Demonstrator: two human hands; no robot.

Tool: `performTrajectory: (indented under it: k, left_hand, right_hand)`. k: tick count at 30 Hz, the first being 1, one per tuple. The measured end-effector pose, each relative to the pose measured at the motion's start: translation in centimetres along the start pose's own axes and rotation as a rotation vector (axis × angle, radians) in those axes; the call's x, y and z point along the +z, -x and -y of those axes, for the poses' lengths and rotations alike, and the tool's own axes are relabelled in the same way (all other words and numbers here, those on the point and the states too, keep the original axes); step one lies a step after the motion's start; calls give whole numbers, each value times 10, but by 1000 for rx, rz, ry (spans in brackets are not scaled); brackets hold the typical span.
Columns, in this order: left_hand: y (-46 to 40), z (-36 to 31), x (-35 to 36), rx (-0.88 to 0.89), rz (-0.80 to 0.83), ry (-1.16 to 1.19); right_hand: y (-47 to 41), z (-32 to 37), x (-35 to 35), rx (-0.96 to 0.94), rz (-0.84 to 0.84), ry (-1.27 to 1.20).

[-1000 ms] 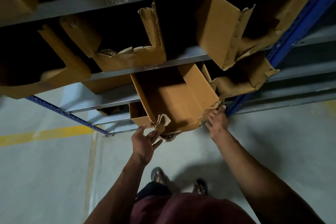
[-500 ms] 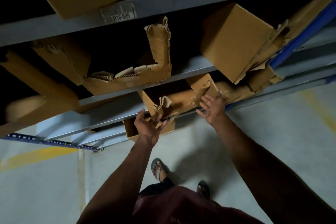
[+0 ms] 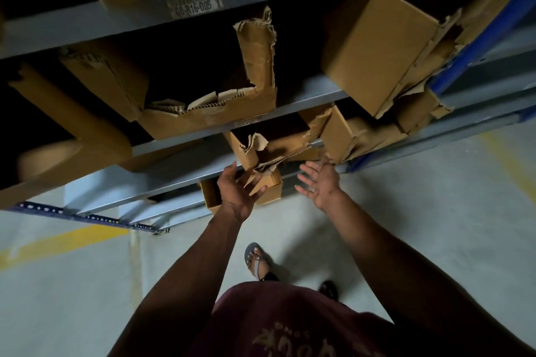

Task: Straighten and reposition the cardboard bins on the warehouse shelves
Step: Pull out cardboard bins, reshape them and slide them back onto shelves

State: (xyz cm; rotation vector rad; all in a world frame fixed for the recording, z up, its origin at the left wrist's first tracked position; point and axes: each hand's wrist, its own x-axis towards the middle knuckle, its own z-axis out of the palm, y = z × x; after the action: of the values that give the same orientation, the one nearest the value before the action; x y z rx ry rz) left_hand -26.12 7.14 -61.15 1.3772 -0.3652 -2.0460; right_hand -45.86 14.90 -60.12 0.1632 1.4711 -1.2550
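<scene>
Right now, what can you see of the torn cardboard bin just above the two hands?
The torn bin is brown corrugated cardboard, open at the front, sitting on a lower grey shelf under another shelf. Its front edge is ripped and ragged, with loose flaps hanging down. Both hands look open: the left hand below its torn corner, the right hand by its right side.

Since 1 s ago, the torn bin (image 3: 278, 148) has moved back from overhanging the shelf edge (image 3: 185, 171) to sitting further in on the shelf. The left hand (image 3: 236, 193), which gripped the bin's ragged front edge 0.5 s ago, has released it and now hovers just below it with fingers spread. The right hand (image 3: 319, 182) has come off the bin's right corner and is held palm up, fingers straight, just beneath the neighbouring box (image 3: 338, 136).
</scene>
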Motion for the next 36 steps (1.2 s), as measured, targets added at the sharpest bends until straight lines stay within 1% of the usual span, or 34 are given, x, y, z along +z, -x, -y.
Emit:
performTrajectory:
  k: [3,5,11,16,21,23,26,28,31,33,36]
  left_hand:
    - [30,10,-10,31,10,-69]
    - [55,25,-28,35,-13,-83]
    - [119,71,-117,30,-261,-25]
    - [144,73,-188,76,-345,28]
    - [136,46,-252,134,-301,-5]
    - [126,26,-280,172,-271,-48]
    - [106,-12,-333,235,-216,-130]
    - [87,-35,-372,279,-201,-164]
    - [46,-58,-421,321,-188,-170]
    - [14,-69,-437,353,-156,-209]
    - [-36,-86,-438,444,-72,-269]
  right_hand:
    - [19,-17,-7,29,108,143]
    - [27,-34,-13,45,175,266]
    - [44,-104,5,114,295,477]
    - [72,-156,44,55,385,587]
    - [92,-201,100,-78,394,648]
    - [91,-222,133,-154,391,674]
    - [77,-258,193,-276,336,665]
    - [56,-285,235,-346,326,654]
    - [18,-311,291,-423,363,624]
    - [-9,-316,318,-472,379,574]
    - [-56,-307,344,-541,385,516]
